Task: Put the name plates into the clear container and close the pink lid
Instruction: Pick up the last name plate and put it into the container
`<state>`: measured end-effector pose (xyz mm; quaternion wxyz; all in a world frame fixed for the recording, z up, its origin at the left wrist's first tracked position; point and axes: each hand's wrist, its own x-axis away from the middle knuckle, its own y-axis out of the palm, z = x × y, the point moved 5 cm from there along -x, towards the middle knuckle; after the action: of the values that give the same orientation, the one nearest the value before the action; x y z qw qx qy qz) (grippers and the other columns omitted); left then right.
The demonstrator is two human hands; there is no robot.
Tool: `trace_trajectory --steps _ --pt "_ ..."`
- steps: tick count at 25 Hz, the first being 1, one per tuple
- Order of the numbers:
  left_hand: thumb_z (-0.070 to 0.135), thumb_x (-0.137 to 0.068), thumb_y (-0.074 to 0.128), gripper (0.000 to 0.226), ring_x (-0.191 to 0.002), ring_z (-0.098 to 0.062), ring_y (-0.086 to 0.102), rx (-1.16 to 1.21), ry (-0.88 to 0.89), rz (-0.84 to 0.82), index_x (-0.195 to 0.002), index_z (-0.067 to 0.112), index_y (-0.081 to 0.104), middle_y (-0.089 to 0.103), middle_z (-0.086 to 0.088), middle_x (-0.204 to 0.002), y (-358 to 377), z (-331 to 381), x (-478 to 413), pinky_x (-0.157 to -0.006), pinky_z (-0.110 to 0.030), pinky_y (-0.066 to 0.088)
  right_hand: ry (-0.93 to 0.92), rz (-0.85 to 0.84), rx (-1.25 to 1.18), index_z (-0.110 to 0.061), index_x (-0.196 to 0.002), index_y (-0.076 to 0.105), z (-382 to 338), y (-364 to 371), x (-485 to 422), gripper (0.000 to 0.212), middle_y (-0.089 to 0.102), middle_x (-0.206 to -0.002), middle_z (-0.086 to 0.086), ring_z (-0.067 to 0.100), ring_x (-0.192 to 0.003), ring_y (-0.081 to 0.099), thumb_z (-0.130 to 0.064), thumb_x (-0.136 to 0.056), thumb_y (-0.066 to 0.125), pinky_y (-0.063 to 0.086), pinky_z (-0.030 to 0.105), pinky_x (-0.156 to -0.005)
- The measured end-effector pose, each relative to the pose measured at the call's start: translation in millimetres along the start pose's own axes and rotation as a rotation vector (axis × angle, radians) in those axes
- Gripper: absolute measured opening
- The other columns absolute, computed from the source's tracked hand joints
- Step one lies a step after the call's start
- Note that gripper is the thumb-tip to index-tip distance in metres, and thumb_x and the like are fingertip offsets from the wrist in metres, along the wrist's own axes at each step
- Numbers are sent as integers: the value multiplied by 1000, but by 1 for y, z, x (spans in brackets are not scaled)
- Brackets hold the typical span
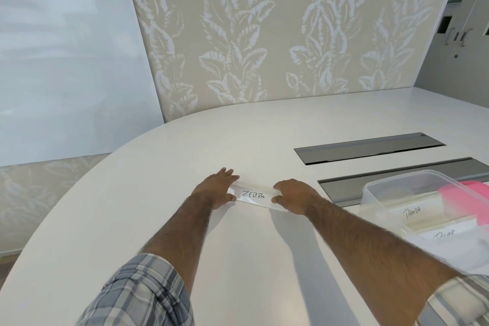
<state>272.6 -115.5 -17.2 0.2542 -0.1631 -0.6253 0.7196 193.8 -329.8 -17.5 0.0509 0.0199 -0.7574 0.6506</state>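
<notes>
Bright soft light from left of the grip; forearm shadows [304, 267] fall rightward on the table [158, 180]. The gripped name plate [253, 194] reads sharp; the container [381, 193] right of it blurs

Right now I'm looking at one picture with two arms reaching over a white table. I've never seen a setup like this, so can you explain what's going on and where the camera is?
There is no machine here. These are a person's two bare hands, filmed by one wide-angle camera worn on the head, looking forward and down. The left hand and the right hand each pinch one end of a clear ZEBRA name plate, low over the white table. To the right stands the clear container. It holds a PANDA name plate and a second name plate whose writing is too blurred to read. The pink lid shows at its far side and is not closed on it. Two grey hatches sit in the tabletop behind.
</notes>
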Motion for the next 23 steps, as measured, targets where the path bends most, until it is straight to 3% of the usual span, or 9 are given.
trace_trajectory --steps 2,4,6,19,23 --pt "31 -94 63 60 -153 -10 16 62 -47 15 -149 30 39 20 13 -165 1 -2 -4 -116 -38 29 2 -1 -33 -19 -120 60 2 3 -5 36 65 -120 2 24 -109 60 -37 -89 57 50 40 -92" --pt "34 -91 65 49 -138 -14 42 89 -87 22 -137 31 47 39 13 -154 0 -1 -5 -98 -36 40 4 1 -49 -20 -119 62 3 2 -7 35 65 -119 1 24 -108 61 -35 -87 61 50 37 -90" --pt "36 -87 67 44 -119 -16 54 107 -116 16 -128 34 52 53 12 -139 -2 0 -5 -85 -33 39 5 5 -48 -21 -121 61 3 -1 -6 37 64 -120 1 24 -110 60 -33 -87 63 49 35 -89" --pt "38 -83 73 51 -125 -13 53 13 -117 -11 -132 35 60 58 13 -134 -32 34 49 -87 -29 41 -51 37 -26 -22 -127 59 -2 -28 45 42 61 -129 -1 22 -118 56 -31 -87 65 43 33 -93" --pt "38 -82 73 47 -117 -16 58 8 -127 25 -128 35 64 61 11 -128 -58 57 73 -81 -30 40 -70 82 -19 -22 -127 59 0 -57 70 42 60 -130 -2 20 -119 55 -31 -87 65 43 32 -92"
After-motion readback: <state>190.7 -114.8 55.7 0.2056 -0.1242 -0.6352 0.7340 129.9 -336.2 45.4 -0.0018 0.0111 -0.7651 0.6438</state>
